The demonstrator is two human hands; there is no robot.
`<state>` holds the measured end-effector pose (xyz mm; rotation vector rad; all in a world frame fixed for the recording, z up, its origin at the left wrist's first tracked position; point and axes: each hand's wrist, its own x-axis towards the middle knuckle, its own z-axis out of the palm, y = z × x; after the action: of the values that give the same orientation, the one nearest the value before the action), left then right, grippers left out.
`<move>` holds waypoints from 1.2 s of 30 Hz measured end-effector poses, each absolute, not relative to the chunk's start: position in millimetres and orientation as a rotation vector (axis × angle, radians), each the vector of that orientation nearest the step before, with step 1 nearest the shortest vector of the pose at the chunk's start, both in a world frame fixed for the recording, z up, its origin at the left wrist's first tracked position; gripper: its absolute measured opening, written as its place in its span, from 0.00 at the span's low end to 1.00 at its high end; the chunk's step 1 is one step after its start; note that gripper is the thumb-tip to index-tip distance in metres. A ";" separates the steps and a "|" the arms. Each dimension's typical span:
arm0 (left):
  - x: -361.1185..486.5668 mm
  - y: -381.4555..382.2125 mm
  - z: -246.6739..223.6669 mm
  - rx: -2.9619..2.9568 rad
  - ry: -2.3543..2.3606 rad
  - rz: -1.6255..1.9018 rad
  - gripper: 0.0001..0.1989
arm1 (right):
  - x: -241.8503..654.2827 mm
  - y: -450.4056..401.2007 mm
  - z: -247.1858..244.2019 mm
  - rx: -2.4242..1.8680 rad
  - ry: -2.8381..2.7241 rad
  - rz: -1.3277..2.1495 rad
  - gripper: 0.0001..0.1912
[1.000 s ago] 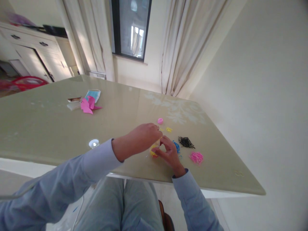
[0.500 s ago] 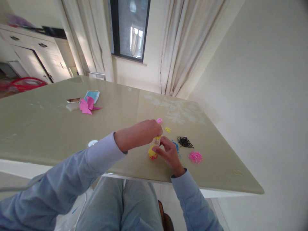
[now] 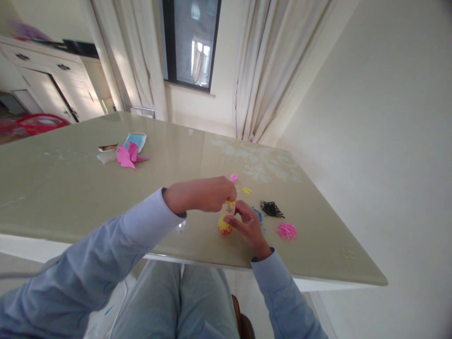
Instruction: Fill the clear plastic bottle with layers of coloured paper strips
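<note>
A small clear bottle (image 3: 226, 220) stands on the table, with yellow pieces and a reddish layer at the bottom. My right hand (image 3: 248, 225) is closed round its side, thumb in front. Over its mouth is my left hand (image 3: 212, 194), fingers bunched and pointing down on yellow rubber bands (image 3: 230, 202) at the neck; the fingertips are partly hidden. Close by lie blue rubber bands (image 3: 257, 214), partly behind my right hand, a black pile (image 3: 271, 209), a pink pile (image 3: 286, 231), a few yellow bands (image 3: 246, 191) and a pink ring-shaped piece (image 3: 233, 178).
Farther left on the table (image 3: 169, 155) are a blue face mask (image 3: 137, 140), folded pink paper (image 3: 129, 154) and a small flat packet (image 3: 108, 147). The table's front edge runs just before my lap. A wall rises beyond its right side.
My left hand has shifted slightly left above the bottle, and its sleeve now covers the white round object seen earlier. My right hand and the bottle stay in place.
</note>
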<state>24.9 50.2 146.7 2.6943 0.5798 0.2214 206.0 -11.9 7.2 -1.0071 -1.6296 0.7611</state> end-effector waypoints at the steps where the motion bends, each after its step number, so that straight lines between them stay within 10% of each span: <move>1: 24.3 51.0 146.5 2.729 0.569 0.195 0.14 | 206.4 -11.7 6.6 -1.004 -1.627 0.763 0.09; 36: 18.4 55.2 143.6 2.498 0.534 0.461 0.07 | 211.7 -15.4 2.0 -0.972 -1.606 0.807 0.13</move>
<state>18.4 55.2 143.6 2.4983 0.5343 0.4614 211.7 -15.4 2.0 -0.9724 -1.6057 0.8067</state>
